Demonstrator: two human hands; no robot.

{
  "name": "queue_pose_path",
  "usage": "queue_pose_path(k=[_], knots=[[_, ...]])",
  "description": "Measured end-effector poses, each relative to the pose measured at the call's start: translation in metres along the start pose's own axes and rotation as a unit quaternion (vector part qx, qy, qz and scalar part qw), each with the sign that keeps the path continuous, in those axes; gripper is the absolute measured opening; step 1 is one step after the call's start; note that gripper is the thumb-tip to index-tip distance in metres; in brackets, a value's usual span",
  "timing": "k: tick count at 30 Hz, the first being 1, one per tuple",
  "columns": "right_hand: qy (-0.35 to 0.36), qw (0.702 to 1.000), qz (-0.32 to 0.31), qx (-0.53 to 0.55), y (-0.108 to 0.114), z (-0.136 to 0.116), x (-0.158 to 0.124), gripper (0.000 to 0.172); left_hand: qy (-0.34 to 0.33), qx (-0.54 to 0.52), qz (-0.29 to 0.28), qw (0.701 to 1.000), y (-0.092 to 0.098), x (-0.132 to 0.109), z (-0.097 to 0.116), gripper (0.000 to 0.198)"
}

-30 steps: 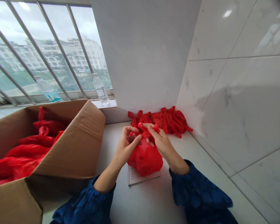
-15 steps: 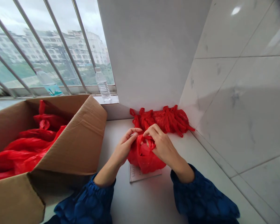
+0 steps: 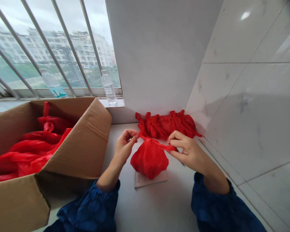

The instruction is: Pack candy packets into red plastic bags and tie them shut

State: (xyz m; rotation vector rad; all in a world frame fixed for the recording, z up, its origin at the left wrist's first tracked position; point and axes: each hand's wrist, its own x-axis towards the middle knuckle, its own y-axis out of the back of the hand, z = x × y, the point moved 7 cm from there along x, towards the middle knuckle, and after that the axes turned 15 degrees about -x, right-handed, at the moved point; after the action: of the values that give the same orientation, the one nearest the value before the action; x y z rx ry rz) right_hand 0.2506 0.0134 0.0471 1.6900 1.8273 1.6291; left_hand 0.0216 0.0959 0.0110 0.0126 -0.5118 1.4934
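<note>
- The rounded red plastic bag (image 3: 149, 162) sits at the middle of the white table (image 3: 132, 212), over a pale, thin printed booklet (image 3: 139, 183); whether its whole weight rests there, I cannot tell.
- Its top is gathered into a narrow neck, with two twisted ends drawn out left and right. Pulling from opposite sides probably keeps that neck tight and the bag centred between the hands.
- A row of crumpled red plastic bags (image 3: 168, 126) lies along the far wall, likely there to leave the near part of the table free for working (their handles poke up in all directions).
- On the left, a large brown cardboard box (image 3: 87, 141) holds more red bags (image 3: 36, 146); its tall walls presumably stop the slippery pile from sliding out.
- The left hand (image 3: 123, 148) pinches the left end between thumb and index finger, the other fingers loosely curled.
- The right hand (image 3: 188, 153) pinches the longer right end between thumb and bent fingers, well apart from the left hand.
- Neither palm touches the bag's round body; only the fingertips grip the plastic.
</note>
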Motion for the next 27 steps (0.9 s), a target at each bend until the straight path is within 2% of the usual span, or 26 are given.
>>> queue_pose_path(k=[2,5,8,10,14,17,18,21,24,27], knots=[[-0.017,0.998,-0.048,0.021,0.004,0.011,-0.008,0.026,-0.002,0.000,0.028,1.000,0.008,0.004,-0.005,0.029],[-0.021,0.995,-0.089,0.044,0.007,0.021,-0.013,0.031,-0.001,-0.008,0.071,0.997,0.021,0.007,-0.013,0.037],[-0.032,0.990,-0.112,0.078,0.001,0.026,-0.010,0.036,0.000,-0.032,0.104,0.994,0.028,0.008,-0.014,0.040],[-0.039,0.988,-0.105,0.105,-0.006,0.028,-0.004,0.037,0.001,-0.051,0.106,0.993,0.025,0.005,-0.009,0.039],[-0.046,0.983,-0.047,0.170,-0.025,0.028,0.012,0.037,0.016,-0.081,0.050,0.995,0.002,-0.005,0.004,0.036],[-0.029,0.980,-0.045,0.190,-0.047,0.027,0.022,0.021,0.019,-0.096,-0.030,0.995,-0.018,-0.013,0.006,0.032],[-0.035,0.984,-0.045,0.170,-0.054,0.031,0.024,0.022,0.014,-0.094,-0.052,0.994,-0.022,-0.015,0.005,0.032],[-0.103,0.993,-0.028,0.052,-0.069,0.058,0.025,0.041,-0.009,-0.037,-0.062,0.997,-0.016,-0.017,-0.013,0.043],[-0.117,0.993,-0.016,0.019,-0.080,0.075,0.024,0.031,0.005,0.093,-0.041,0.995,-0.003,-0.016,-0.043,0.058],[-0.073,0.997,-0.007,0.039,-0.088,0.073,0.024,0.028,0.020,0.156,-0.075,0.985,-0.006,-0.015,-0.065,0.057]])
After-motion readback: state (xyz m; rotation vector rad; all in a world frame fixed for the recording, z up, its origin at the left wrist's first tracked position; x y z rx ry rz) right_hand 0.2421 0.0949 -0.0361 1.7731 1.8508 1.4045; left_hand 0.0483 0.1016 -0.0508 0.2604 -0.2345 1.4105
